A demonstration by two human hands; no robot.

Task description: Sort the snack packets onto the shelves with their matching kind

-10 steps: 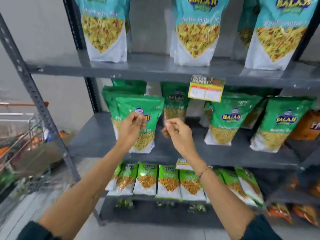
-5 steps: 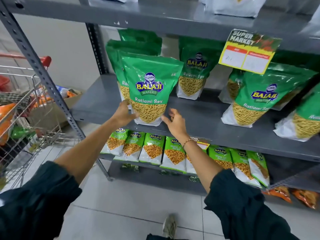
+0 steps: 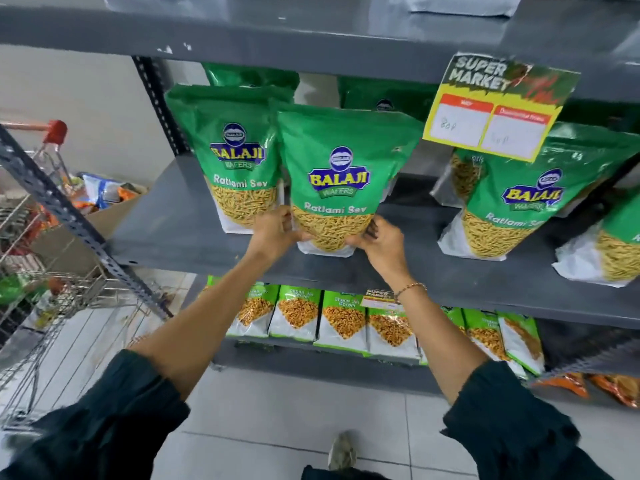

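Note:
A green Ratlami Sev packet (image 3: 341, 174) stands upright on the grey middle shelf (image 3: 180, 233). My left hand (image 3: 275, 232) grips its lower left corner and my right hand (image 3: 381, 242) grips its lower right corner. A second Ratlami Sev packet (image 3: 235, 157) stands just behind and to the left, touching it. More of the same kind (image 3: 519, 202) stand to the right on this shelf. Smaller green Chana Jor Garam packets (image 3: 343, 320) line the shelf below.
A yellow price tag (image 3: 495, 109) hangs from the upper shelf's edge. A metal shopping cart (image 3: 45, 296) with packets stands at left, behind a slanted grey upright (image 3: 69, 216). A cardboard box (image 3: 104, 216) of snacks sits on the floor. Orange packets (image 3: 609, 386) lie at the bottom right.
The front packet has shifted right along the shelf, uncovering the one behind it. Both hands now clasp its bottom corners. The view has moved closer.

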